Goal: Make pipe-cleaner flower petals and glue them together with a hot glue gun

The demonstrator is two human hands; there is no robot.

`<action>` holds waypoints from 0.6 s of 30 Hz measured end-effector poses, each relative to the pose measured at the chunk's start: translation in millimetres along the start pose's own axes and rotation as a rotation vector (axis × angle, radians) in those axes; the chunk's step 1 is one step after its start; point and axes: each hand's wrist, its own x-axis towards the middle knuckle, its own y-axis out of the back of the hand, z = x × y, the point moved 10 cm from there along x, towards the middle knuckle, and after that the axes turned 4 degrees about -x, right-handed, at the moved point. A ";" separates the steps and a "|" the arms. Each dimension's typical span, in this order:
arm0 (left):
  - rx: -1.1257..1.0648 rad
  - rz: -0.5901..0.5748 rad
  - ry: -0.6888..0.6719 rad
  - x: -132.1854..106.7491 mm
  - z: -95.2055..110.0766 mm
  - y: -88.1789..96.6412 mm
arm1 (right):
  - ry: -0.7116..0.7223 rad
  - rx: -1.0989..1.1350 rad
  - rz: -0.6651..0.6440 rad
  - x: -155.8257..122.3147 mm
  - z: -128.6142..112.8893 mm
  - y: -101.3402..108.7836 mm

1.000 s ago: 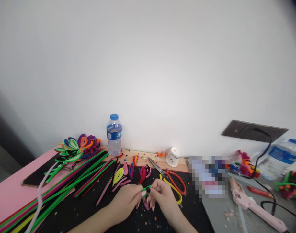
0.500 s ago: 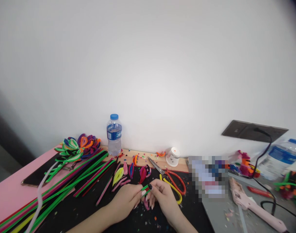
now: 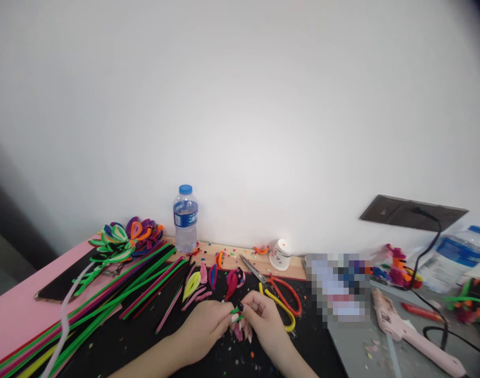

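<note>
Between my two hands a short green pipe cleaner (image 3: 237, 311) is pinched, mostly covered by the fingers. My left hand (image 3: 205, 326) is closed on its left part, thumb on top. My right hand (image 3: 262, 317) pinches the right part between thumb and forefinger. A pink fuzzy piece (image 3: 238, 332) shows just below the fingers; whether it is held or lying on the mat I cannot tell. Beyond the hands lie looped pipe-cleaner petals: a yellow one (image 3: 191, 286), a blue one (image 3: 212, 276) and a magenta one (image 3: 232, 283). Scissors (image 3: 281, 296) with red and yellow handles rest right of my right hand.
Long pipe cleaners (image 3: 106, 310) spread across the left, beside a pipe-cleaner flower bunch (image 3: 125, 239) and a dark phone (image 3: 62, 278). A water bottle (image 3: 185, 220) and an upturned paper cup (image 3: 280, 254) stand by the wall. A pink glue gun (image 3: 417, 336) with its cord lies right.
My fingertips have shifted slightly around the green pipe cleaner, which now looks more bent and is more covered. Everything else lies as before.
</note>
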 end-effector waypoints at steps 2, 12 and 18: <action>-0.008 0.004 0.000 -0.6 -0.2 0.4 | -0.020 0.011 0.015 0.1 1.8 1.2; -0.016 -0.032 -0.031 -1.6 5.3 -1.4 | -0.030 -0.048 -0.027 -3.4 4.5 -2.8; -0.089 -0.015 -0.090 -2.9 15.2 4.6 | 0.003 -0.044 -0.044 -2.2 2.1 -4.8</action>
